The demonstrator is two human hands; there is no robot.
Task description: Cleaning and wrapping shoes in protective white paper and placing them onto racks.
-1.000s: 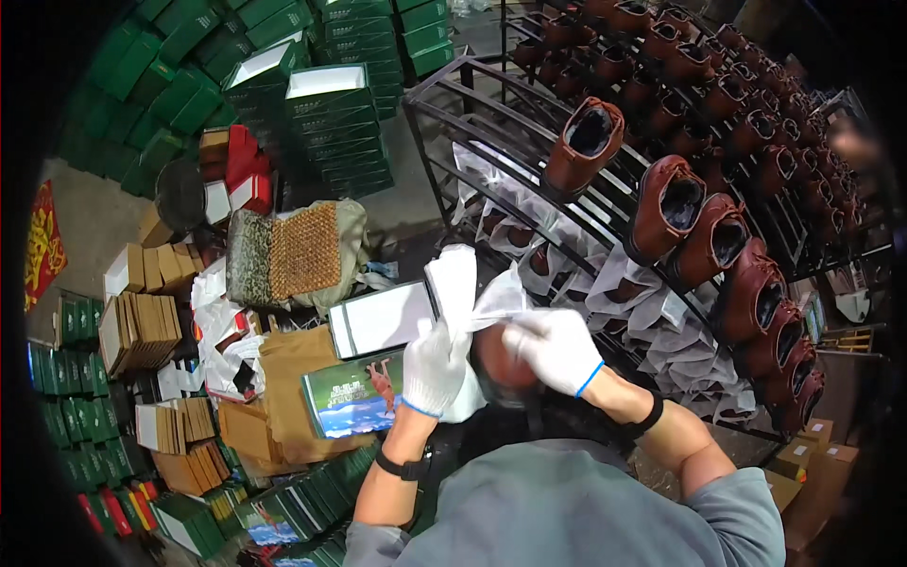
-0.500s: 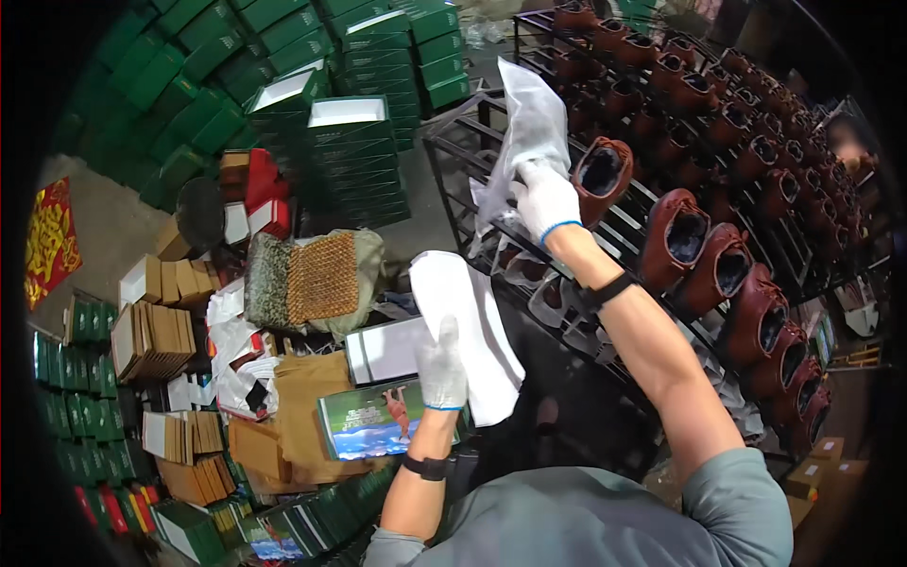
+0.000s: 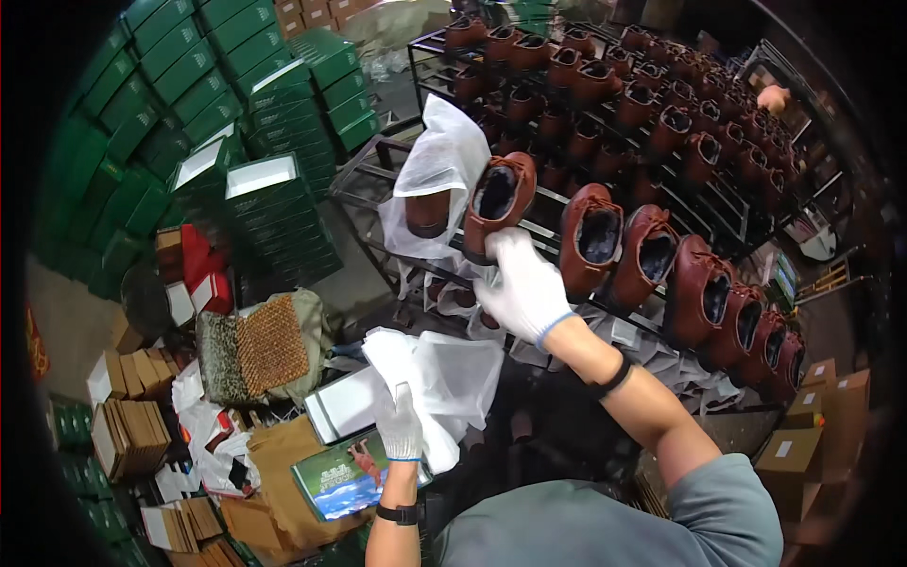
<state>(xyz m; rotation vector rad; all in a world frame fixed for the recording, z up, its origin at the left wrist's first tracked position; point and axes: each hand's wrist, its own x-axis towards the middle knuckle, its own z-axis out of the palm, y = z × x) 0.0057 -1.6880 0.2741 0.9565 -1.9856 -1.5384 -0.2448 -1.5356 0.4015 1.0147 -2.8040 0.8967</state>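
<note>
Right hand (image 3: 525,289) raised, grip on brown shoe (image 3: 497,204); left hand (image 3: 400,427) low.

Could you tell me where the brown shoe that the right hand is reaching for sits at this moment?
In the head view, the brown shoe stands upper centre on the metal rack, touched by the right hand, with a white bag to its left.

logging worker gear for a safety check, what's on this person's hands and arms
Both hands wear white knit gloves with a thin blue band at the cuff: left hand, right hand. The left wrist carries a black watch, the right a black wristband. A grey short sleeve covers the right upper arm; forearms are bare.
</note>
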